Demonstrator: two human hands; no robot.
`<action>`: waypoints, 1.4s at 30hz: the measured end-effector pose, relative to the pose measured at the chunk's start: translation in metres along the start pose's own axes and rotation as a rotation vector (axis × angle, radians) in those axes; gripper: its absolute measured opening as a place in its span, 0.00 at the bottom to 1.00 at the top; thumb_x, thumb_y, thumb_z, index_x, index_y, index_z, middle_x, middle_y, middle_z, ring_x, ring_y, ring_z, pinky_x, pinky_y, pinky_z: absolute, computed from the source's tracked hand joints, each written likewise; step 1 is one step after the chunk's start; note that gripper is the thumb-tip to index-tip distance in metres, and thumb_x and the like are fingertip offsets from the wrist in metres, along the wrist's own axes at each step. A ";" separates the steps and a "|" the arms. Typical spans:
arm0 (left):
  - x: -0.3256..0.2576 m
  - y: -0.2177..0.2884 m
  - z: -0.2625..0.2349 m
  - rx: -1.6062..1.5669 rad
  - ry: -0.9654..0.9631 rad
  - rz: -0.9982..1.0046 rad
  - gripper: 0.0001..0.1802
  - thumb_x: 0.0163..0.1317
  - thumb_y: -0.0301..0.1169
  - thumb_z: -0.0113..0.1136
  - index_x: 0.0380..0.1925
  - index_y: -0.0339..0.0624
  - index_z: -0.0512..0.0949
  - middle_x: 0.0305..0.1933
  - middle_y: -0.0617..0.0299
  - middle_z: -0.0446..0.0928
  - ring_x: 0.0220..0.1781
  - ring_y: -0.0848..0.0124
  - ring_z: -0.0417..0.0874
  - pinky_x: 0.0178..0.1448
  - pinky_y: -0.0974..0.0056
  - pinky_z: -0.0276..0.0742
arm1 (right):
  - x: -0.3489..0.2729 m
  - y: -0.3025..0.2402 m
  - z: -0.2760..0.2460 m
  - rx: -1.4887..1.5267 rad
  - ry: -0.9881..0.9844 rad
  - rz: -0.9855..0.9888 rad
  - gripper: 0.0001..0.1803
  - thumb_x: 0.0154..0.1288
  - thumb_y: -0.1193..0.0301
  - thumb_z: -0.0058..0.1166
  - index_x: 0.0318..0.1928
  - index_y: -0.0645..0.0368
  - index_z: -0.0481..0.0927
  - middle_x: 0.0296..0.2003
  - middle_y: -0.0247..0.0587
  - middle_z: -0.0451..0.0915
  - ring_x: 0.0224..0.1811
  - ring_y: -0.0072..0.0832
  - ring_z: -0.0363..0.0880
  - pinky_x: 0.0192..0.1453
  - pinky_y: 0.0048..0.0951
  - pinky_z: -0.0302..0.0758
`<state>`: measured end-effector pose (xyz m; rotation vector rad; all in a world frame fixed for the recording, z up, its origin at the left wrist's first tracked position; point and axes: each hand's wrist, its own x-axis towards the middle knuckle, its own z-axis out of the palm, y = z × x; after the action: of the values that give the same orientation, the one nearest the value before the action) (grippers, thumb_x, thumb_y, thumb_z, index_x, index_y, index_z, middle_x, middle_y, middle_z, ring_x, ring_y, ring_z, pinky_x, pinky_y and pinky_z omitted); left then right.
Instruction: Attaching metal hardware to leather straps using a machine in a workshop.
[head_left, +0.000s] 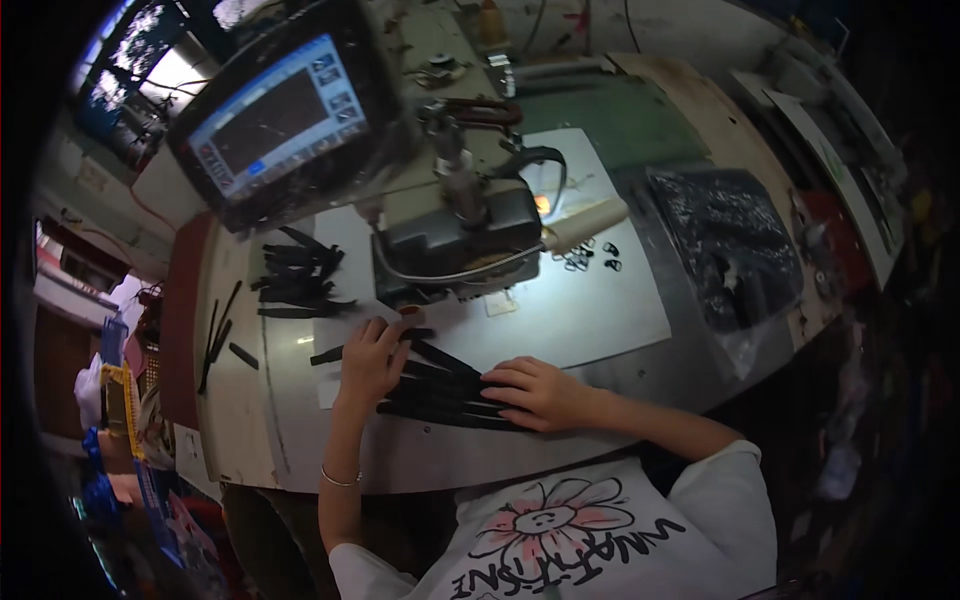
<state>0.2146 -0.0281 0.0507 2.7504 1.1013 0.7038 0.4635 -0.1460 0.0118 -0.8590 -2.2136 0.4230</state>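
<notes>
Near the front of the sewing machine (460,235), my left hand (375,362) is closed with bent fingers over a black webbing strip (325,357), whose ends show on both sides of the hand. My right hand (540,393) lies with fingers stretched out over the right ends of several black strips (440,390), which are bunched lengthwise at the table's front edge. One strip slants from under the machine head toward my right fingertips. The needle area is mostly hidden behind the machine head.
Another heap of black strips (295,275) lies left of the machine, with a few loose ones (218,335) farther left. Small metal buckles (600,258) sit on the white sheet (630,310) under a lamp. A plastic bag (730,250) is at right; a screen (280,120) stands back left.
</notes>
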 end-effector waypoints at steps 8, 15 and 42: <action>0.026 0.067 0.054 -0.335 -0.141 0.088 0.06 0.59 0.32 0.51 0.31 0.43 0.73 0.29 0.58 0.71 0.34 0.57 0.72 0.41 0.57 0.64 | -0.068 0.042 -0.072 -0.422 0.389 0.397 0.10 0.53 0.77 0.55 0.39 0.59 0.78 0.31 0.38 0.76 0.32 0.32 0.73 0.38 0.30 0.70; 0.023 0.055 0.068 -0.372 -0.279 -0.025 0.06 0.58 0.31 0.50 0.32 0.42 0.71 0.32 0.55 0.71 0.39 0.56 0.72 0.47 0.57 0.64 | -0.064 0.080 -0.107 -0.225 0.470 0.824 0.09 0.54 0.75 0.57 0.38 0.59 0.77 0.32 0.38 0.74 0.36 0.31 0.72 0.39 0.28 0.70; 0.059 0.127 0.093 -0.998 -0.333 -0.360 0.13 0.62 0.36 0.55 0.37 0.38 0.81 0.28 0.62 0.81 0.23 0.78 0.75 0.30 0.73 0.71 | -0.026 0.037 -0.082 0.113 0.389 0.735 0.10 0.52 0.80 0.57 0.38 0.62 0.77 0.31 0.41 0.78 0.30 0.26 0.78 0.35 0.23 0.75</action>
<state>0.3732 -0.0739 0.0230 1.6893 0.8095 0.5087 0.5531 -0.1331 0.0363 -1.5373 -1.4558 0.6461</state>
